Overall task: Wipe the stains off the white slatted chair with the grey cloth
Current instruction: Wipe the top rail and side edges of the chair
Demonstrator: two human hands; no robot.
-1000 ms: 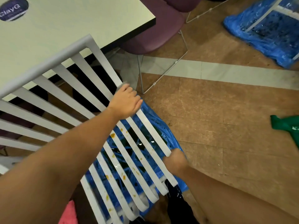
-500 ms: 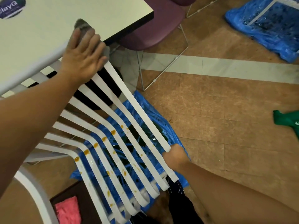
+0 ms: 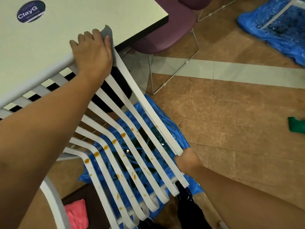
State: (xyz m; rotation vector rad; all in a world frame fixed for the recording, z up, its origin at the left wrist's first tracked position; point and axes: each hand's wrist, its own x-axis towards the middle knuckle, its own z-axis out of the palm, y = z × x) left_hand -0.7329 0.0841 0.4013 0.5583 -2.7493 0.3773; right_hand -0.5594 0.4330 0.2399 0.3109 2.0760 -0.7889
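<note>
Wiping stroke reaching the top rail.
Your left hand (image 3: 92, 52), having slid up from mid-slat, is pressing the grey cloth (image 3: 108, 33) flat; your right hand (image 3: 186, 160) keeps gripping the white slatted chair (image 3: 145, 113); lower stains (image 3: 123, 134) are remaining.

You are looking down at brown tiled floor (image 3: 231, 116) crossed by a pale strip (image 3: 247, 71), cream worktop (image 3: 82, 12) sitting upper left, purple chair (image 3: 171, 30) tucked beside it, blue plastic sheeting (image 3: 280, 30) lying far right.

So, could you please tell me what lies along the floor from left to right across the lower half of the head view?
Pink cloth → blue plastic sheet under the white slatted chair → right hand gripping the chair's outer slat → bare brown floor → green cloth at the right edge.
</note>
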